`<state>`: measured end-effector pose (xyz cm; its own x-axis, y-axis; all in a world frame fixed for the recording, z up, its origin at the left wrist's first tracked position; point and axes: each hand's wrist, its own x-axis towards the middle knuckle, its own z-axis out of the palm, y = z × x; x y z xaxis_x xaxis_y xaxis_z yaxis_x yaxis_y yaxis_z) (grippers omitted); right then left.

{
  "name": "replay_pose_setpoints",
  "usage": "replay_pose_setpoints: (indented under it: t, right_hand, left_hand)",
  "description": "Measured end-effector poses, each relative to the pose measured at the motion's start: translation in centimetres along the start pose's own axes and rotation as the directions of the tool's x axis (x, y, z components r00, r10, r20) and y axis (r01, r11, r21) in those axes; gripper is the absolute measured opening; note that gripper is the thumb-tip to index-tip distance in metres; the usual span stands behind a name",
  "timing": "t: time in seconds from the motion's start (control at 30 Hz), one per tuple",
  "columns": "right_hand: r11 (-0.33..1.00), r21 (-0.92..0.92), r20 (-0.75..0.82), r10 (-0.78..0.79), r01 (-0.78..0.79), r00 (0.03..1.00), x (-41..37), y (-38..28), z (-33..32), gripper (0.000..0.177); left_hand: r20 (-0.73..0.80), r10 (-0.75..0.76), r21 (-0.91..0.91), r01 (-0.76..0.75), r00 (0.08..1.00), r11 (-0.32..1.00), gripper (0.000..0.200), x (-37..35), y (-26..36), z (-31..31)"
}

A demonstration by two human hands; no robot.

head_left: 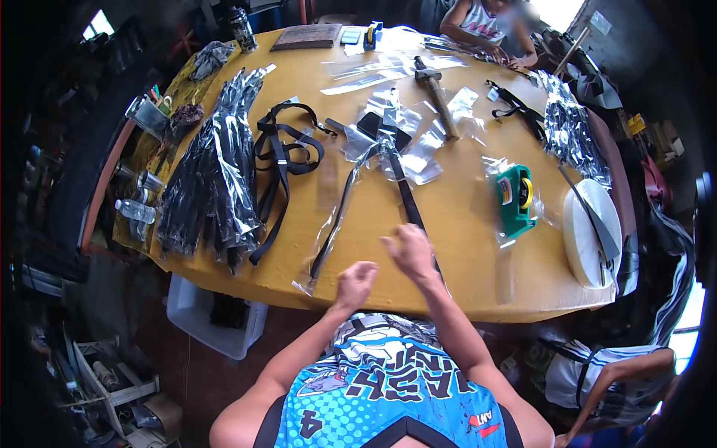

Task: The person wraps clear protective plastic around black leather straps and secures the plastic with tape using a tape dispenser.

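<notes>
My left hand [357, 285] is curled closed above the table's near edge, and whether anything is in its fingers is hidden. Slightly farther forward, my right hand [411, 254] is also closed, beside or over a black strap [404, 196]; I cannot make out what it holds. That strap runs up to a cluster of clear plastic pieces and black webbing [383, 133]. To the left of my hands, a second black strap [340, 209] lies inside a long clear plastic sleeve.
Plastic-wrapped black straps [216, 175] and a loose black strap [280, 164] lie left. A hammer [439, 101], green tape dispenser [515, 201] and white round roll [590, 239] lie right. A co-worker [489, 30] sits opposite; another person [605, 381] is at lower right.
</notes>
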<state>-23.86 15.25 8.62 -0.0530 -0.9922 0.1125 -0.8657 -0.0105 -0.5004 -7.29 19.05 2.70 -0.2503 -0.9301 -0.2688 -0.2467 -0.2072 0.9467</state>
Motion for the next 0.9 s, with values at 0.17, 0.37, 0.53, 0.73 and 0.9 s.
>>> replay_pose_setpoints:
  t: [0.17, 0.37, 0.53, 0.73, 0.9]
  right_hand:
    - [0.929, -0.127, -0.07, 0.34, -0.346, 0.938, -5.6, 7.5, -0.1, 0.044]
    - [0.878, -0.033, 0.044, 0.478, -0.477, 0.877, -6.9, 7.7, 1.8, 0.059]
    - [0.762, 0.205, 0.32, 0.541, -0.615, 0.778, -7.6, 11.2, -1.0, 0.048]
    - [0.711, 0.221, 0.297, 0.603, -0.667, 0.741, -7.5, 11.7, -1.8, 0.042]
    - [0.715, 0.231, 0.236, 0.617, -0.66, 0.751, -6.7, 12.3, 0.0, 0.04]
  left_hand:
    - [-0.446, 0.509, 0.759, 0.01, 0.737, 0.651, 0.059, 2.2, 0.2, -7.4]
    - [-0.245, -0.041, 0.532, 0.169, 0.969, 0.83, 0.047, 6.0, -2.4, -10.5]
    - [0.157, -0.389, 0.042, 0.388, 0.908, 0.921, 0.031, 4.9, -1.7, -14.4]
    - [-0.255, 0.135, 0.464, -0.001, 0.957, 0.886, 0.03, 9.5, -0.1, -11.6]
    - [-0.219, 0.332, 0.373, -0.236, 0.917, 0.897, 0.042, 22.0, 2.9, -5.3]
